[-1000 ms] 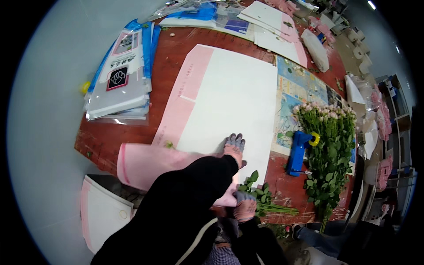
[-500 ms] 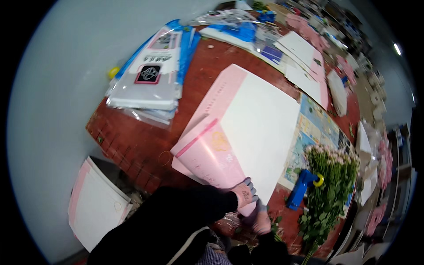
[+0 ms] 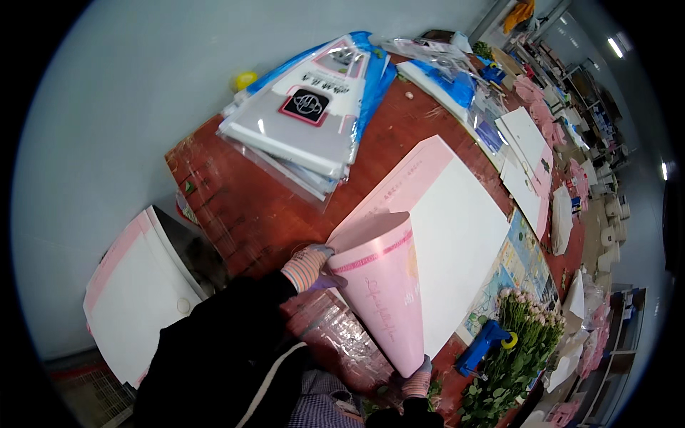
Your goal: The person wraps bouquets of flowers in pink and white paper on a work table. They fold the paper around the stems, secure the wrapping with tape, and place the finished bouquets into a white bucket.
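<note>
A pink paper flower sleeve (image 3: 382, 299), rolled into a cone, leans over the work table with its wide mouth up and away from me. My left hand (image 3: 312, 269), in a striped glove with grey fingertips, grips the rim at the left of that mouth. At the narrow bottom end, my right hand (image 3: 417, 379) in a similar glove closes round the tip; part of its fingers is hidden. Beneath the cone lies a stack of flat white sheets (image 3: 457, 242) with a pink printed border.
Packed clear sleeves (image 3: 285, 135) lie at the far left of the red table (image 3: 250, 235). Beside my right hand are a blue tape dispenser (image 3: 479, 348) and a bunch of pale pink roses (image 3: 517, 342). More white sheets (image 3: 135, 307) stand at the lower left.
My left hand has moved from near the cone's tip up to its rim. The cone has swung from flat on the sheets to mouth-up. The view has shifted too.
</note>
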Available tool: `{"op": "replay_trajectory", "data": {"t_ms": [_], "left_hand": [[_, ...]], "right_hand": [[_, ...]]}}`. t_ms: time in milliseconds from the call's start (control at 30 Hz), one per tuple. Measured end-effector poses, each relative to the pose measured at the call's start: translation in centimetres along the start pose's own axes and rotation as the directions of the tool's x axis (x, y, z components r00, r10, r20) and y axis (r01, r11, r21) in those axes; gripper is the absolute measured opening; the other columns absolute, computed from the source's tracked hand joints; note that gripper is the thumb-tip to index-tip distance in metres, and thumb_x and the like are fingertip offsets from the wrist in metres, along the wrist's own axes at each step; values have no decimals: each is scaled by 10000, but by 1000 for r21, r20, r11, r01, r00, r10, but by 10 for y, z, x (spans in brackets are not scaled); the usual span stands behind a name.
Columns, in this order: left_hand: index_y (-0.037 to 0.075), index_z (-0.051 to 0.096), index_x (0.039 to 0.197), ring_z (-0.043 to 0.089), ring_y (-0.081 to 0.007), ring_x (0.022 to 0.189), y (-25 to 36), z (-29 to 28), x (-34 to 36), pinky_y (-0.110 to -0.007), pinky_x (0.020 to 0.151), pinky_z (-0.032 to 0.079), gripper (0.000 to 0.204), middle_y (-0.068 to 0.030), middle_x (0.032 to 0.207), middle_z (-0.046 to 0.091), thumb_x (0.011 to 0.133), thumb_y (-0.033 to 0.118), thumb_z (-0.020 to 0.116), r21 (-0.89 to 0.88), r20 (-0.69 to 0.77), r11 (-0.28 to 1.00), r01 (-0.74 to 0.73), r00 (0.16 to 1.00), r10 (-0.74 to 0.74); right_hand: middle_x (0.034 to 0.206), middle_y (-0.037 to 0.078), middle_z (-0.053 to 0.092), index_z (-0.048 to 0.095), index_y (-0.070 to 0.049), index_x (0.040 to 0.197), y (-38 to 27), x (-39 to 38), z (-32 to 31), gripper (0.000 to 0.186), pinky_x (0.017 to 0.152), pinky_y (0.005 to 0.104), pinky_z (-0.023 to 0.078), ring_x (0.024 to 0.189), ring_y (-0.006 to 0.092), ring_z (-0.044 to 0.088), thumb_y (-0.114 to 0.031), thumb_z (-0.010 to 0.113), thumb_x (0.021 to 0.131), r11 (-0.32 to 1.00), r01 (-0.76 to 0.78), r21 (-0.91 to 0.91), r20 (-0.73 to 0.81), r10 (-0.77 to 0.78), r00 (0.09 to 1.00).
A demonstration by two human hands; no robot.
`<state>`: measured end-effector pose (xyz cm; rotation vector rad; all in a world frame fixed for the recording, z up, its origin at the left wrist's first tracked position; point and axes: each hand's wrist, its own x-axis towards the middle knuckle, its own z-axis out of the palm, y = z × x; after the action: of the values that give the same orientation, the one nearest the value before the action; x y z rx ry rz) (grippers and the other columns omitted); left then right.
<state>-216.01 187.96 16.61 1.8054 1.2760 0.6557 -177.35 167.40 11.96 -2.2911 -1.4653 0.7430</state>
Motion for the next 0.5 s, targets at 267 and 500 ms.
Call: {"op": "replay_trajectory", "data": {"t_ms": [267, 500], "left_hand": [[75, 563, 1038, 601, -309, 844, 42, 4, -73, -384, 754, 463, 643, -160, 884, 628, 610, 541, 680, 185, 16, 929, 322, 944, -330], [58, 524, 1092, 594, -332, 879, 57, 6, -87, -407, 791, 457, 666, -172, 928, 623, 628, 510, 680, 234, 30, 895, 380, 917, -397]], "right_hand": [[855, 132, 634, 579, -24, 935, 82, -24, 9, 270, 609, 333, 497, 746, 227, 619, -217, 532, 751, 898, -210, 387, 234, 125, 964], [894, 173, 586, 520, -30, 1030, 99, -42, 10, 495, 665, 382, 474, 801, 337, 571, -222, 729, 624, 983, -149, 110, 125, 135, 983]]}}
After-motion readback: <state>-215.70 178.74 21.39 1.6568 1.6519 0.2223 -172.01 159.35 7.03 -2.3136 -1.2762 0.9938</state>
